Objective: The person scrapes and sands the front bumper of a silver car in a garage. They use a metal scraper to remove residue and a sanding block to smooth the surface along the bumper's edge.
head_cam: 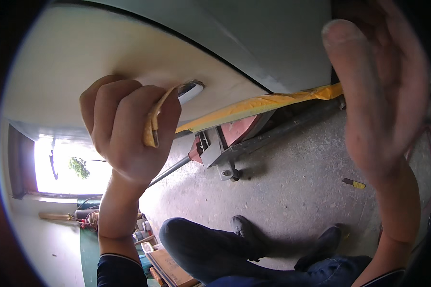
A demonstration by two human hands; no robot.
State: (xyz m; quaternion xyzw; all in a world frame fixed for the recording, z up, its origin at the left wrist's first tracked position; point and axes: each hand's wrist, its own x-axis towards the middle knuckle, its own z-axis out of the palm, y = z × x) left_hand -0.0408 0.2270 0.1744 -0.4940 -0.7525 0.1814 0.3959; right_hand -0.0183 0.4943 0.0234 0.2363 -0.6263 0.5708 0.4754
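My left hand (pixel 129 122) is closed around a folded piece of yellow-backed sandpaper (pixel 152 125), whose edge sticks out between thumb and forefinger. The knuckles are against or very near a cream-coated vehicle body panel (pixel 75 43). Just right of that hand, the panel has an oval recess (pixel 192 89) with a dark inside. A black gap separates the cream panel from a grey-green body panel (pixel 273 43). My right hand (pixel 384 89) is raised near the camera at the right, slightly blurred. Its thumb stands apart from the fingers, and nothing shows in it.
Yellow masking material (pixel 273 102) runs along the panel's lower edge. Beneath is a red floor jack (pixel 233 132) with a long handle (pixel 168 170). A yellow-and-dark utility knife (pixel 354 183) lies on the concrete floor (pixel 291 186). A cardboard box (pixel 172 265) sits beside my knee.
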